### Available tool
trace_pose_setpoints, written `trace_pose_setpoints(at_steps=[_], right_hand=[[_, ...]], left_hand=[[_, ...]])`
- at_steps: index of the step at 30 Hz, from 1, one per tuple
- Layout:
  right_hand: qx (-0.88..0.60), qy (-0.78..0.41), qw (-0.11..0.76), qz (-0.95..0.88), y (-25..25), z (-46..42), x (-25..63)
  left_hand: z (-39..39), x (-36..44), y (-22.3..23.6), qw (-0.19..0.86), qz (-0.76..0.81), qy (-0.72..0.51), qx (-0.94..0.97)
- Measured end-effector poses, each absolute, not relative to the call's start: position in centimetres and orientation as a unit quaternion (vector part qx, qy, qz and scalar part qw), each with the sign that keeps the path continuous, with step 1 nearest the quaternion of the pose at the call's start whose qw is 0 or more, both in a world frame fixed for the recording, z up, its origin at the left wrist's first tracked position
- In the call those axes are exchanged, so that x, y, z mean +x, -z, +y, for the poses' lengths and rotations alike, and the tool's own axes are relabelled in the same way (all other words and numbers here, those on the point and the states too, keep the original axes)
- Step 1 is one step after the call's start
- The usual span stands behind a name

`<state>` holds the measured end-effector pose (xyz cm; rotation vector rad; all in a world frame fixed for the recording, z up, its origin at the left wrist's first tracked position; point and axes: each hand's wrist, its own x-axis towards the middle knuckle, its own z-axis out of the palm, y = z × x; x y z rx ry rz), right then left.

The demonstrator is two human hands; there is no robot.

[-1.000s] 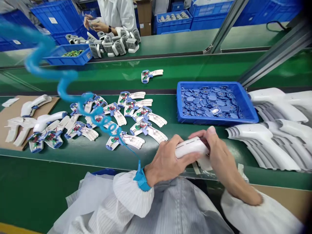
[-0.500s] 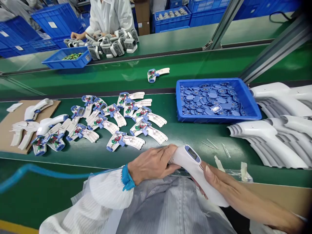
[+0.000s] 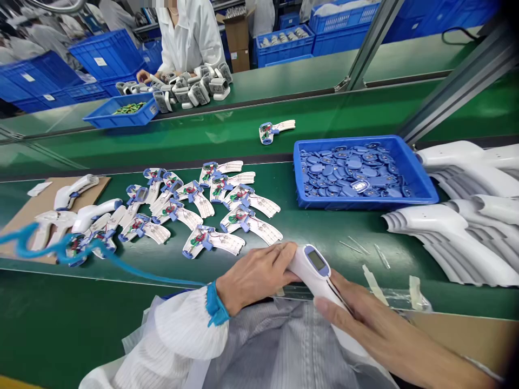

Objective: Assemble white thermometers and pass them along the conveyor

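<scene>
A white infrared thermometer point(image 3: 298, 261) with a blue-framed display is held between both hands, over the table's front edge. My left hand point(image 3: 257, 275) is closed round its head end, fingers partly hidden behind it. My right hand point(image 3: 365, 313) grips the handle, with the thumb across it near a dark seam along the shell. Beyond my left hand lie several open thermometer halves point(image 3: 213, 241) with green boards, red wires and blue parts. A blue wrist strap point(image 3: 217, 304) with a coiled cord circles my left wrist.
A blue bin point(image 3: 425, 192) of small blue parts stands at the right, beside stacked white shells point(image 3: 430, 216). Cardboard point(image 3: 24, 219) with thermometers lies far left. Another open half point(image 3: 266, 133) rests on the belt. A co-worker point(image 3: 190, 40) sits opposite, behind grey-white devices point(image 3: 198, 93).
The view has shifted slightly. My right thumb has moved on the handle, and the thermometer has turned so its display faces me more. The coiled cord swings higher at left.
</scene>
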<state>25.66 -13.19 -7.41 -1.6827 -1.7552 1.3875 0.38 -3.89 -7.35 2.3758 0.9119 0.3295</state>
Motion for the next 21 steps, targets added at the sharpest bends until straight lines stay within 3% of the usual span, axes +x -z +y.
trace_pose_setpoints(at_steps=[2,5,8,12,16,21], right_hand=[[-0.551,-0.473,0.181,-0.663,6.9,-11.9,26.0],[-0.562,-0.366,0.307,-0.675,5.4,-9.1,24.6],[-0.614,-0.170,0.404,-0.656,4.5,-6.3,21.3],[-0.585,0.047,0.434,-0.684,4.8,-3.9,18.3],[-0.572,0.059,0.484,-0.659,5.1,-3.1,18.7],[-0.608,0.017,0.432,-0.666,5.0,-2.9,19.0]], left_hand=[[-3.6,1.0,6.5,0.376,0.357,-0.098,0.850],[-3.5,2.6,5.7,0.427,0.411,-0.080,0.802],[-3.6,4.5,5.6,0.403,0.434,-0.122,0.796],[-3.5,6.0,5.9,0.318,0.426,-0.081,0.843],[-2.7,6.0,5.7,0.257,0.436,-0.086,0.858],[-2.2,5.8,5.8,0.290,0.401,-0.110,0.862]])
